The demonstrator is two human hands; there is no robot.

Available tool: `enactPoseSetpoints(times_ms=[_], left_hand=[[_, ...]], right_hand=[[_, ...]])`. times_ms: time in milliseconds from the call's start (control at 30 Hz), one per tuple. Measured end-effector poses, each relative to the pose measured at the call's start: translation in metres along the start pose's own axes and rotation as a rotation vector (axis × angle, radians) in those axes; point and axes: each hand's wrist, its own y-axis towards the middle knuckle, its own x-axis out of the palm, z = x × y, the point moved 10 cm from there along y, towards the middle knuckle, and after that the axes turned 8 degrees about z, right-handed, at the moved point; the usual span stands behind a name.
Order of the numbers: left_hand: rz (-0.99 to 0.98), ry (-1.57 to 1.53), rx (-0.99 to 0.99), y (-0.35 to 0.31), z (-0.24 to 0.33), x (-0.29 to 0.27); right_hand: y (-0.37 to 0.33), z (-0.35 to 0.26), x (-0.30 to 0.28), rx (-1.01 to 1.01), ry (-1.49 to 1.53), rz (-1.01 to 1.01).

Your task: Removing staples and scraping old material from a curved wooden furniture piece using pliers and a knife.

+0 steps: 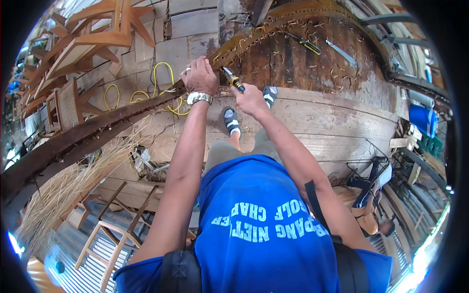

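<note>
A metal-headed, yellow-and-black-handled hand tool (233, 80) is gripped in the right hand (250, 100), near a long, curved, rough-edged brown strip (63, 145). The left hand (199, 78), apart, lies over the strip. Curly shavings litter dark stained boards (286, 63); pale planks (337, 112) stretch rightward.

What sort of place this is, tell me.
Likely a furniture workshop: wooden chair frames at upper left, loose straw-coloured strands at lower left, and a yellow-and-black screwdriver at upper right.
</note>
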Motion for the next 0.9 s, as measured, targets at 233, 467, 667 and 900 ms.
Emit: enactPoseSetpoints(times_ms=[233, 467, 667, 900], left_hand=[[-0.048, 0.076, 0.008, 0.006, 0.005, 0.010], [-0.041, 0.065, -0.020, 0.000, -0.010, 0.011], [0.058, -0.214, 0.078, 0.000, 0.024, -0.029], [-0.710, -1.123, -0.584, -0.127, 0.059, -0.006]], right_hand=[[0.006, 0.010, 0.007, 0.045, 0.175, -0.044], [-0.128, 0.191, -0.024, 0.397, 0.312, -0.069], [-0.163, 0.186, -0.071, 0.430, 0.263, 0.091], [-0.129, 0.116, -0.049, 0.249, 0.360, -0.073]])
